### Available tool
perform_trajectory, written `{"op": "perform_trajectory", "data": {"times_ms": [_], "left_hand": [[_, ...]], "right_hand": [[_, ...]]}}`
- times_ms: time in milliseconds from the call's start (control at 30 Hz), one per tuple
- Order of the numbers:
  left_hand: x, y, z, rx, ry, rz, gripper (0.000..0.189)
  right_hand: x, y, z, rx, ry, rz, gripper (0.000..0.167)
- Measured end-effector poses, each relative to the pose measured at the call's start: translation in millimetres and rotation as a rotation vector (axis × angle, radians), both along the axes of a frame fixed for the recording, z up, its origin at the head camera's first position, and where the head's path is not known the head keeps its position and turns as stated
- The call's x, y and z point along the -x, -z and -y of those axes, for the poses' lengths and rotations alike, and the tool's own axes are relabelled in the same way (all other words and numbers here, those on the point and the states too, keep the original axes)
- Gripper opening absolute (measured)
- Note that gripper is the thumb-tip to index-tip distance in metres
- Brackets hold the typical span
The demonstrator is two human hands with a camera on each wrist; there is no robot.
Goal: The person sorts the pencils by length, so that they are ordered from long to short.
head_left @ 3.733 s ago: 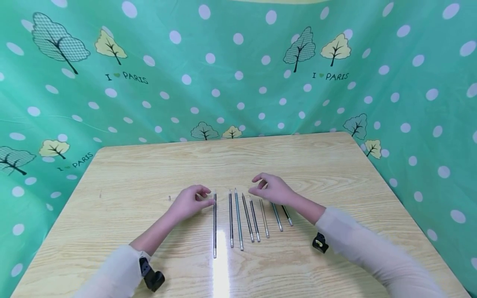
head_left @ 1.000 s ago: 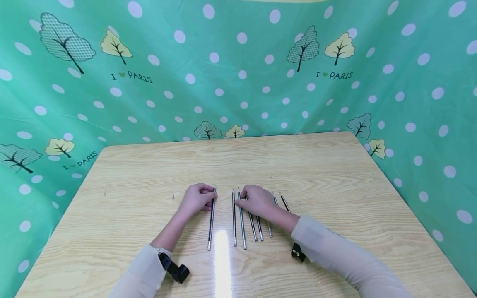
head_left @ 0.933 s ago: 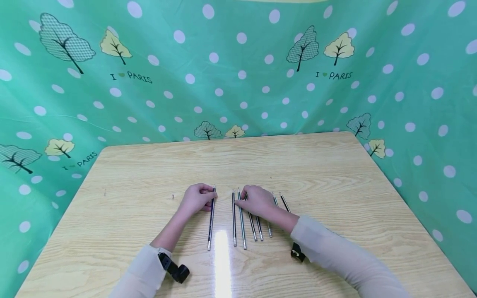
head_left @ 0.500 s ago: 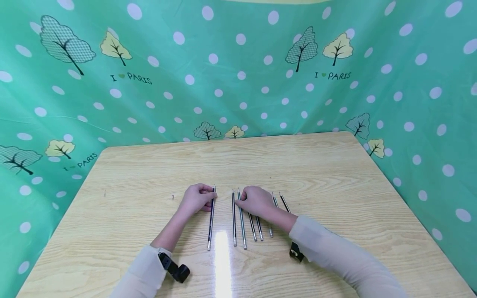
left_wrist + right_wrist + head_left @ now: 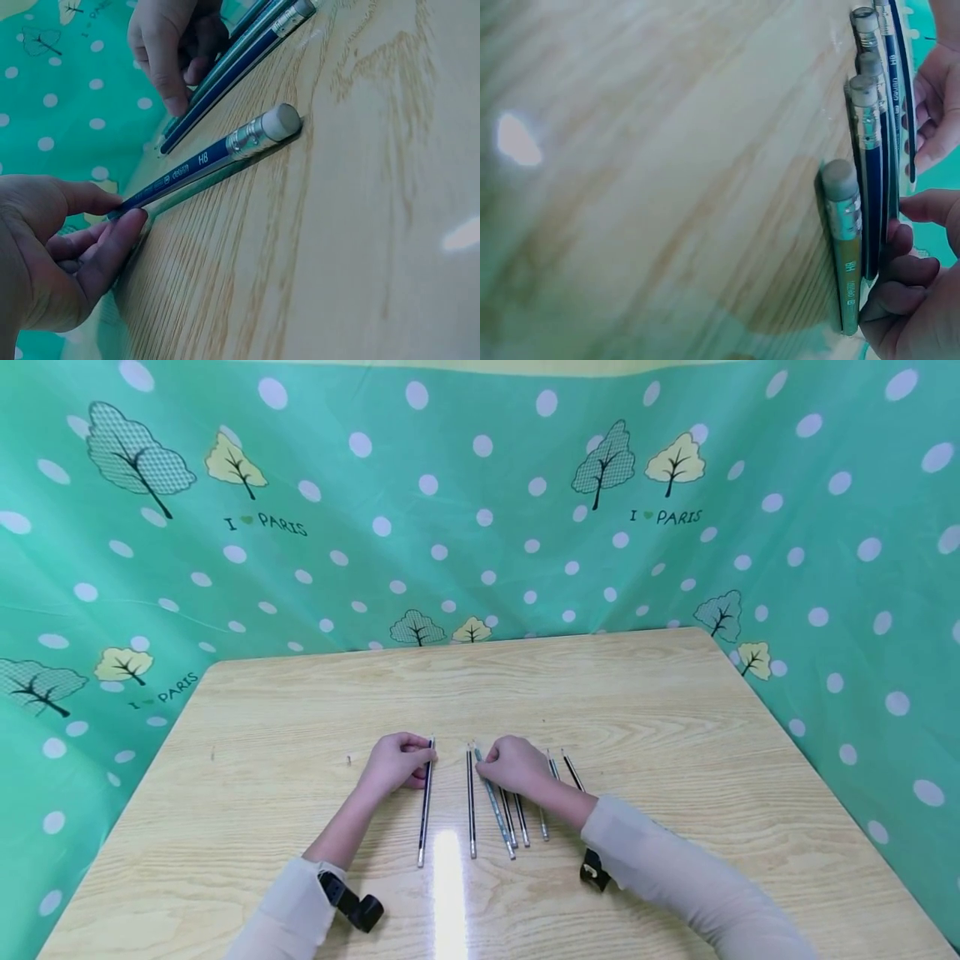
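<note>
My left hand (image 5: pixel 396 762) pinches a dark blue pencil (image 5: pixel 425 818) near its tip, between thumb and fingers. In the left wrist view this pencil (image 5: pixel 184 174) shows a white eraser in a silver ferrule and the letters HB. To the right, my right hand (image 5: pixel 517 766) pinches a teal pencil (image 5: pixel 495 806) near its upper end; its eraser end slants right, close beside the dark pencils' ends. Between the hands a dark striped pencil (image 5: pixel 471 802) lies untouched. The right wrist view shows a yellow pencil (image 5: pixel 847 277) under the curled fingers.
Right of the teal pencil lie more dark pencils (image 5: pixel 521 822), partly covered by my right hand. Another teal pencil (image 5: pixel 553 766) and a black pencil (image 5: pixel 572 770) lie beyond the right wrist. A tiny scrap (image 5: pixel 348 760) sits left on the wooden table (image 5: pixel 300 693).
My left hand took hold of the dark blue pencil, and my right hand moved left to the teal pencil. In the last half second the teal pencil's eraser end swung right.
</note>
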State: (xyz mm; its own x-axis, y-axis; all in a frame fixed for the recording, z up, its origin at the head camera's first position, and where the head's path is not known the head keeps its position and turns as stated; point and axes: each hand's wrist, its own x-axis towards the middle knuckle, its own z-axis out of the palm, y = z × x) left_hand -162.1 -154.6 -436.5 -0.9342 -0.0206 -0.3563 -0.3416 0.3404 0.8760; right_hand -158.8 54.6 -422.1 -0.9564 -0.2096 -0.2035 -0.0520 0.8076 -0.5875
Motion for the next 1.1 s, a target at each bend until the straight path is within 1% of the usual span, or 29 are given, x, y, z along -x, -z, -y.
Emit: {"op": "perform_trajectory", "data": {"times_ms": [133, 233, 333, 600, 733, 967, 1100], "left_hand": [[-0.4, -0.8, -0.8, -0.009, 0.0, 0.001, 0.031], [-0.8, -1.8, -0.8, -0.016, -0.001, -0.004, 0.03], [-0.9, -3.0, -0.6, -0.025, -0.005, -0.006, 0.031], [0.6, -3.1, 0.4, -0.073, -0.017, 0.016, 0.033], [0.6, -3.3, 0.9, -0.092, -0.022, 0.017, 0.035], [-0.5, -4.2, 1.4, -0.121, -0.032, 0.008, 0.036], [-0.1, -3.7, 2.1, -0.134, -0.048, 0.005, 0.036]], "right_hand": [[0.2, -1.6, -2, 0.069, 0.028, 0.045, 0.021], [0.9, -4.3, -3, 0.148, 0.045, 0.067, 0.02], [2.5, -6.8, -4, 0.247, 0.063, 0.116, 0.019], [7.1, -6.7, -7, 0.522, 0.134, 0.337, 0.023], [8.6, -3.9, -8, 0.584, 0.159, 0.386, 0.023], [10.8, 1.0, -11, 0.641, 0.172, 0.418, 0.023], [11.2, -0.3, -13, 0.676, 0.174, 0.439, 0.026]]}}
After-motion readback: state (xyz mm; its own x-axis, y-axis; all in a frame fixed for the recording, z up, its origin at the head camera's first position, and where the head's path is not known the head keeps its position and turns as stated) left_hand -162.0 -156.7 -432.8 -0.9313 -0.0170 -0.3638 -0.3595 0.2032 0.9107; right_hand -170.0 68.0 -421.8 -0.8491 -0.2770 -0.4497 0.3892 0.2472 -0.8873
